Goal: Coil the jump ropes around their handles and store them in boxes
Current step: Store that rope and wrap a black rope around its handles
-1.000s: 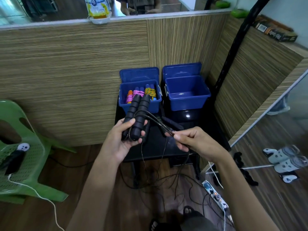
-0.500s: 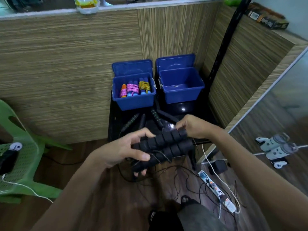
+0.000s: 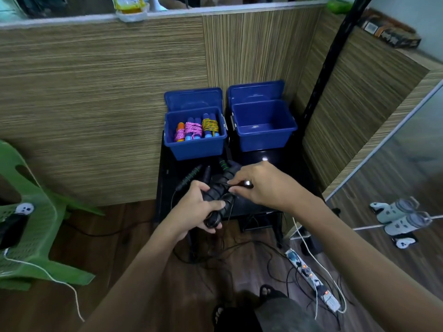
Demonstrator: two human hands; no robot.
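Loose black rope (image 3: 242,248) trailed over the wood floor (image 3: 143,271) near the person's feet, beside a power strip (image 3: 311,279), so winding looked unfinished. Left hand (image 3: 194,209) was clenched around the pair of black foam handles (image 3: 217,195), held together and slanting up toward the right, over the front edge of the black table (image 3: 259,204). Right hand (image 3: 261,185) pinched the thin rope at the handles' upper part, fingers curled, wrist raised above the bundle; judged mid-wrap, how many turns were already on the handles could not be told.

On the table behind lay more uncoiled ropes, green-banded handles (image 3: 191,178) and darker ones, still to do. Farther back the left blue box (image 3: 195,137), lid up, held three finished bundles: orange-handled with pink rope, blue with pink, blue with yellow. Right blue box (image 3: 263,127) stood open beside it, nothing seen inside. Roughly halfway, as a guess. Green plastic chair (image 3: 36,224) far left.
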